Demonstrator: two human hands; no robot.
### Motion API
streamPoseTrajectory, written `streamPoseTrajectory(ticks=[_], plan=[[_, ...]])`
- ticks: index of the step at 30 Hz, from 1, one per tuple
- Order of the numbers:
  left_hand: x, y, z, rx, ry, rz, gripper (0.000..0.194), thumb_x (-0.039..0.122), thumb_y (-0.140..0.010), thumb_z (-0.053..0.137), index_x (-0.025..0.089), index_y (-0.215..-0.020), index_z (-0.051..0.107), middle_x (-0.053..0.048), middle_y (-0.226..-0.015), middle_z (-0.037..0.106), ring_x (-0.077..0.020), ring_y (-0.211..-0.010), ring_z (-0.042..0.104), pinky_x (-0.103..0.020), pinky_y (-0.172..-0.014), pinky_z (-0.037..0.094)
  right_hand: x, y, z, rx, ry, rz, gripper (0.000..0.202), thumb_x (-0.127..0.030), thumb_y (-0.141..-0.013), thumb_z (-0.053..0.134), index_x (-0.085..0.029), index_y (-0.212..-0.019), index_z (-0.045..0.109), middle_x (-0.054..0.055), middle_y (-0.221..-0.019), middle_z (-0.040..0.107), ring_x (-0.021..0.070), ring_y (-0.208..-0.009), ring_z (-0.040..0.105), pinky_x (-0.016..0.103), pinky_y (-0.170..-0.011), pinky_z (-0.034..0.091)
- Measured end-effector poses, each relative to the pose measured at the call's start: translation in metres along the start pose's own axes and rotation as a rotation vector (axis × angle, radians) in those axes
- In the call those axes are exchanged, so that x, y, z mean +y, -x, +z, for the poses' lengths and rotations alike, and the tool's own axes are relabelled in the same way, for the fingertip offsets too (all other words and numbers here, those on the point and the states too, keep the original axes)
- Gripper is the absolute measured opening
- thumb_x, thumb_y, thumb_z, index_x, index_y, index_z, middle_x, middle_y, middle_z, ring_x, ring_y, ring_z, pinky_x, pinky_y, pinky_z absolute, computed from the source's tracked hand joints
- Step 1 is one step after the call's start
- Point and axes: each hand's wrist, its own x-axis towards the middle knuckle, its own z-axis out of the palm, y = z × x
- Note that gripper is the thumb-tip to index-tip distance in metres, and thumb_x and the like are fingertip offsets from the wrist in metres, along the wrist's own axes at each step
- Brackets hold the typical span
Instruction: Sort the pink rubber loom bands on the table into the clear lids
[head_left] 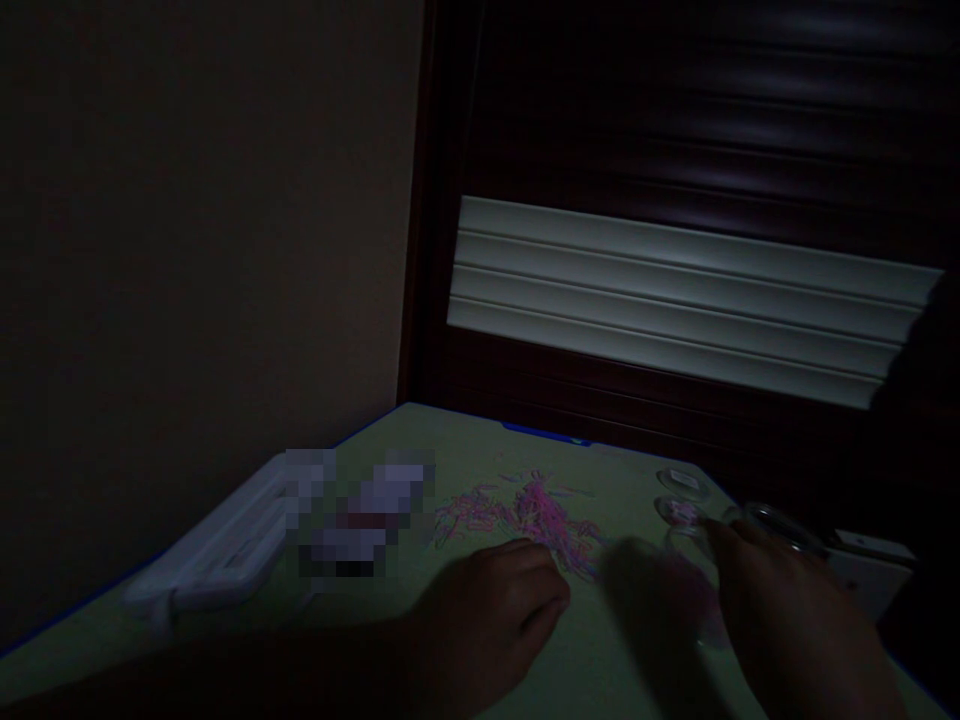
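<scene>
In dim light, my left hand (499, 605) rests over the table with its fingers curled closed. Whether it holds anything small is hidden. Just beyond it lies a loose pile of small pink and pale loops (544, 515), perhaps rubber bands. On the right, my right hand (787, 610) bends around the side of a clear plastic container (690, 590) with pink contents. Its fingertips are partly hidden and dark, but they seem to grip the container's rim. Beyond that hand, a small clear round tub (679, 512) holds something pinkish.
A clear round lid or tub (682, 484) lies near the table's far right edge. At left is a white slotted tray (217, 545), beside a pixelated object (367, 515). The pale table (442, 430) meets a wall and a dark slatted door. A white box (870, 565) stands at right.
</scene>
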Motion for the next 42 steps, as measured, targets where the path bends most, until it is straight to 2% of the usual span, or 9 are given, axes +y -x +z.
streamPoseTrajectory(ticks=[7, 15, 19, 23, 25, 28, 36, 39, 42], plan=[[-0.001, 0.0, 0.001, 0.006, 0.0, -0.001, 0.013, 0.013, -0.087, 0.043, 0.017, -0.082, 0.055, -0.001, -0.08, 0.054, -0.0127, -0.076, 0.049, -0.022, -0.068, 0.038, 0.0, -0.001, 0.002, -0.001, 0.006, -0.01, 0.038, 0.003, -0.072, 0.038, -0.011, -0.097, 0.062, 0.015, -0.092, 0.065, 0.0277, -0.075, 0.062, 0.042, -0.064, 0.046], [0.0, 0.0, -0.001, -0.002, -0.008, 0.008, 0.012, 0.012, -0.086, 0.044, 0.017, -0.083, 0.054, -0.001, -0.081, 0.054, -0.0123, -0.077, 0.049, -0.022, -0.068, 0.038, -0.001, -0.002, -0.001, 0.01, 0.012, -0.034, 0.042, 0.004, -0.071, 0.039, -0.009, -0.105, 0.06, 0.017, -0.101, 0.063, 0.0286, -0.08, 0.061, 0.043, -0.068, 0.047], [0.001, 0.0, -0.001, 0.007, -0.006, -0.001, 0.013, 0.013, -0.087, 0.044, 0.017, -0.082, 0.055, -0.001, -0.08, 0.054, -0.0124, -0.076, 0.05, -0.022, -0.067, 0.038, -0.009, -0.006, 0.0, 0.101, -0.028, -0.2, 0.046, 0.006, -0.066, 0.044, -0.008, -0.106, 0.06, 0.016, -0.1, 0.063, 0.0276, -0.083, 0.061, 0.041, -0.069, 0.047], [0.0, 0.0, 0.002, 0.014, -0.004, 0.001, 0.014, 0.013, -0.087, 0.043, 0.017, -0.081, 0.055, -0.001, -0.079, 0.054, -0.0128, -0.075, 0.05, -0.023, -0.068, 0.038, -0.023, -0.009, 0.008, 0.167, -0.153, -0.415, 0.04, 0.006, -0.062, 0.051, -0.014, -0.095, 0.064, 0.01, -0.085, 0.065, 0.0242, -0.074, 0.06, 0.037, -0.066, 0.047], [0.0, 0.0, 0.003, 0.016, -0.005, -0.002, 0.013, 0.013, -0.087, 0.043, 0.017, -0.081, 0.054, -0.001, -0.08, 0.054, -0.0127, -0.075, 0.05, -0.023, -0.067, 0.038, -0.031, -0.008, 0.015, 0.122, -0.268, -0.505, 0.038, 0.006, -0.062, 0.054, -0.018, -0.09, 0.064, 0.004, -0.079, 0.064, 0.0205, -0.07, 0.059, 0.033, -0.064, 0.045], [0.0, 0.0, 0.003, 0.013, -0.012, -0.015, 0.012, 0.013, -0.086, 0.044, 0.017, -0.081, 0.053, -0.001, -0.08, 0.053, -0.013, -0.075, 0.049, -0.023, -0.066, 0.038, -0.039, -0.007, 0.023, 0.094, -0.357, -0.526, 0.032, 0.004, -0.06, 0.057, -0.021, -0.079, 0.062, 0.0, -0.074, 0.061, 0.0182, -0.067, 0.056, 0.03, -0.061, 0.041], [0.0, 0.001, 0.001, -0.01, -0.065, -0.008, 0.012, 0.013, -0.087, 0.043, 0.017, -0.081, 0.053, 0.0, -0.079, 0.053, -0.0122, -0.075, 0.049, -0.022, -0.067, 0.038, -0.043, -0.005, 0.028, -0.038, -0.433, -0.525, 0.027, 0.002, -0.064, 0.053, -0.022, -0.074, 0.06, -0.002, -0.068, 0.059, 0.0143, -0.062, 0.055, 0.024, -0.057, 0.037], [-0.002, 0.001, -0.005, -0.036, -0.142, 0.015, 0.013, 0.013, -0.087, 0.041, 0.017, -0.082, 0.052, -0.001, -0.08, 0.053, -0.0132, -0.075, 0.049, -0.024, -0.067, 0.038, -0.046, -0.004, 0.031, -0.045, -0.441, -0.518, 0.026, 0.001, -0.063, 0.052, -0.022, -0.072, 0.059, -0.002, -0.067, 0.059, 0.0137, -0.061, 0.055, 0.023, -0.055, 0.037], [-0.009, -0.001, -0.014, -0.074, -0.263, 0.049, 0.014, 0.011, -0.086, 0.04, 0.016, -0.079, 0.051, -0.002, -0.08, 0.054, -0.0148, -0.075, 0.049, -0.026, -0.07, 0.039, -0.046, -0.005, 0.031, -0.075, -0.479, -0.516, 0.024, 0.0, -0.068, 0.051, -0.021, -0.074, 0.06, -0.001, -0.069, 0.06, 0.0129, -0.061, 0.055, 0.022, -0.056, 0.038]])
